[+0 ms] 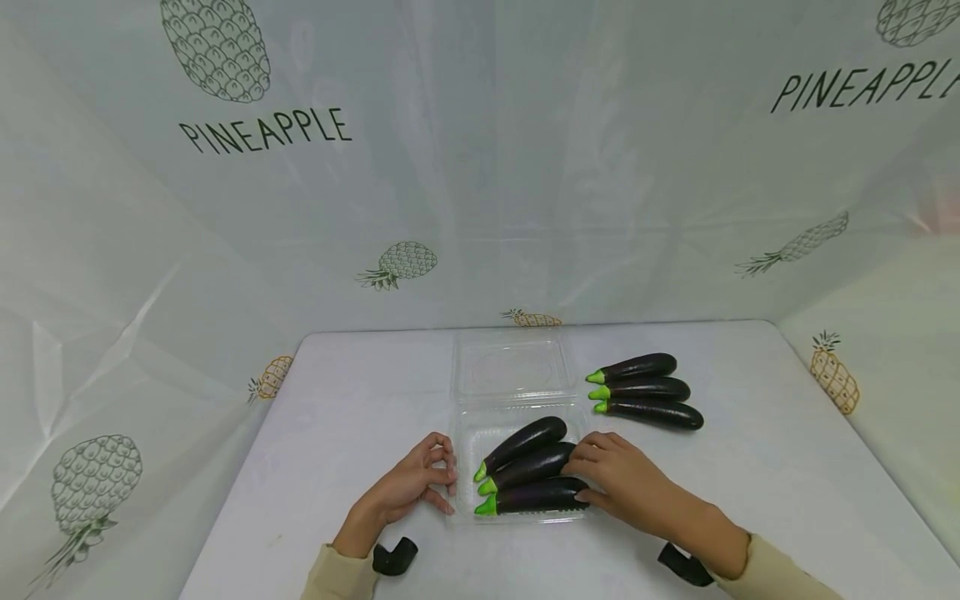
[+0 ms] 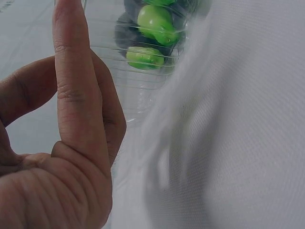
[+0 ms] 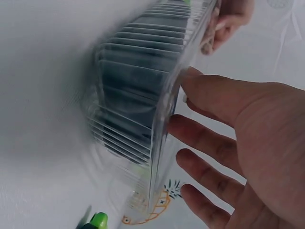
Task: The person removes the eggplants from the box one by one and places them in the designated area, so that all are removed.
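A clear hinged plastic box (image 1: 465, 504) lies with its lid (image 1: 513, 371) folded back, away from me. Three dark eggplants (image 1: 525, 468) lie side by side in its base, green stem ends toward the left. My left hand (image 1: 416, 479) is at the base's left edge, fingers loosely bent with nothing between them; the left wrist view shows one finger (image 2: 76, 81) upright beside the wall. At the right side, my right hand (image 1: 622, 483) overlaps the blunt ends of the lower eggplants. In the right wrist view its thumb and fingertips (image 3: 183, 126) are right at the box's rim.
Three more eggplants (image 1: 648, 390) lie in a fan on the white table (image 1: 337, 392), right of the lid. A sheet printed with pineapples (image 1: 408, 260) hangs behind and around the table. Black bands (image 1: 395, 557) show near both wrists.
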Motion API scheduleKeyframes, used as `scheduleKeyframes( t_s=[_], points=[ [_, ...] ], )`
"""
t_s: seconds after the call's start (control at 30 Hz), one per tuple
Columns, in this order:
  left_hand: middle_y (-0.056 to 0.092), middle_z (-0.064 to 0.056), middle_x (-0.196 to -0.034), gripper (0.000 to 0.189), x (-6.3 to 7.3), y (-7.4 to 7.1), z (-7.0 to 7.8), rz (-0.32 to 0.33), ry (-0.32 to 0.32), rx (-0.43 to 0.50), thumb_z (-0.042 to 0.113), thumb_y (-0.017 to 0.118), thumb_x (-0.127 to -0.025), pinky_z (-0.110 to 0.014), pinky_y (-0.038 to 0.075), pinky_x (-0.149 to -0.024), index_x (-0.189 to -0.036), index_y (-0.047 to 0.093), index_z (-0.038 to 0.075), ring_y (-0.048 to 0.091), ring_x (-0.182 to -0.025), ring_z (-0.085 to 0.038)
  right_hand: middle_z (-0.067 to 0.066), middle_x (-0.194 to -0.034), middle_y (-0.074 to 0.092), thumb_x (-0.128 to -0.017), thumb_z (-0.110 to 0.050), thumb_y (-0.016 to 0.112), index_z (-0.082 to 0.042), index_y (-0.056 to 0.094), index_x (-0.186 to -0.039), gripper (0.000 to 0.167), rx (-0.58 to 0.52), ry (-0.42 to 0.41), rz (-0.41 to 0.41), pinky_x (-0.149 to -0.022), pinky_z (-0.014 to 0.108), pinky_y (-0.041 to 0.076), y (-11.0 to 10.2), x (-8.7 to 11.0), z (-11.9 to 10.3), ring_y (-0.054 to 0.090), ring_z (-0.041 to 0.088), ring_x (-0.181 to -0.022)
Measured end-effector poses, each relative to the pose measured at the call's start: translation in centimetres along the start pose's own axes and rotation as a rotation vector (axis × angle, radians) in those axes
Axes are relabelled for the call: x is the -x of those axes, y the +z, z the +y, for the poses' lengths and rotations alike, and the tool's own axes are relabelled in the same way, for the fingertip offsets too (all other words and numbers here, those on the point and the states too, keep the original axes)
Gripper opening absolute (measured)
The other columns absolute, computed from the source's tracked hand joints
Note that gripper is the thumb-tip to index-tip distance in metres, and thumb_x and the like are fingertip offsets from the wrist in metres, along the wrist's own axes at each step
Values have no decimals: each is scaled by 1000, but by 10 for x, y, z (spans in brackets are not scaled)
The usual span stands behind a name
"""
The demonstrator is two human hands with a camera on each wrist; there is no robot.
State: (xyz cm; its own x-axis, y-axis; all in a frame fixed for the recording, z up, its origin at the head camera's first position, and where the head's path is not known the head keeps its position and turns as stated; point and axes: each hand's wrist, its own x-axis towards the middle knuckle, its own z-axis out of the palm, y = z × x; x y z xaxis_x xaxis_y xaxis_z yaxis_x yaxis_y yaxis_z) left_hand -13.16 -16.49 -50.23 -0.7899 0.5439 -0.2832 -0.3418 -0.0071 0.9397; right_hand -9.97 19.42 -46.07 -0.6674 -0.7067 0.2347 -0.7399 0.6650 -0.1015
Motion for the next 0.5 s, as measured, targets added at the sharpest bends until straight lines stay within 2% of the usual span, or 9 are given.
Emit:
scheduleKeyframes(
  t_s=[0.27,0.5],
  points=[
    [51,-5,-97,31,0,0,0,4,-4,3,-6,58,-101,-34,65,-61,-123,36,-1,62,-79,-18,-8,-103,72,-75,-25,95,-18,80,-108,37,33,-13,-65,-92,39,57,3,-5,-2,62,18,-105],
    [51,-5,-97,32,0,0,-1,4,-4,1,-6,59,-100,-35,65,-61,-122,37,-1,62,-79,-19,-10,-99,75,-74,-31,95,-18,81,-108,39,79,-42,-74,-88,36,56,4,-7,-3,62,16,-99]
  ],
)
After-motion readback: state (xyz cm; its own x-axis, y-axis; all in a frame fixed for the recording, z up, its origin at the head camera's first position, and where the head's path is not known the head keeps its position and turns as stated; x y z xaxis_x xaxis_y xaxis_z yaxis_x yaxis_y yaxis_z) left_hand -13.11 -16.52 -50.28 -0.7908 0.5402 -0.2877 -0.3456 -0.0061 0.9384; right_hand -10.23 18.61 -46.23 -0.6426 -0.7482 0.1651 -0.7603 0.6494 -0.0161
